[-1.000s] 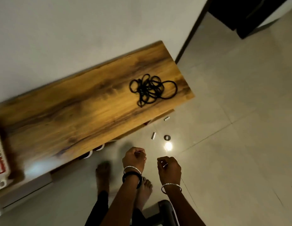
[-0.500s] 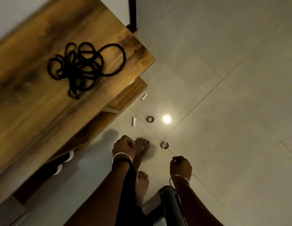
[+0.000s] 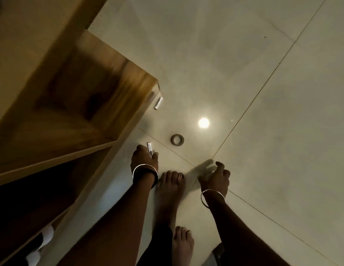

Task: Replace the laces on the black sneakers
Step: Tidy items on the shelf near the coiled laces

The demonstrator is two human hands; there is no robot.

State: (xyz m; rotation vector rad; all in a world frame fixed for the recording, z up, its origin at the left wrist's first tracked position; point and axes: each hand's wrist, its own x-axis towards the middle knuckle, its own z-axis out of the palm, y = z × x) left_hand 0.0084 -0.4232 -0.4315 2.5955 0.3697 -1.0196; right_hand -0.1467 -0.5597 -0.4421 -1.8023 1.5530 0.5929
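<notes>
Two hands have dropped to the floor (image 3: pixel 263 93) since the view left the tabletop laces. The left hand (image 3: pixel 144 163) pinches a small white tube (image 3: pixel 149 149); the right hand (image 3: pixel 215 178) hovers, fingers spread and empty. The black sneakers (image 3: pixel 45 235) sit unlaced-for on the lower shelf (image 3: pixel 75 181), so relacing probably hasn't begun.

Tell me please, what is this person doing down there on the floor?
A barefoot person bends over the tiled floor beside a wooden shoe rack. The left hand reaches down to a small white tube lying on the floor; whether it already grips it is unclear. The right hand hovers low with fingers loosely spread, holding nothing visible. A grey ring and a second white tube lie nearby. No lace is in view.
</notes>
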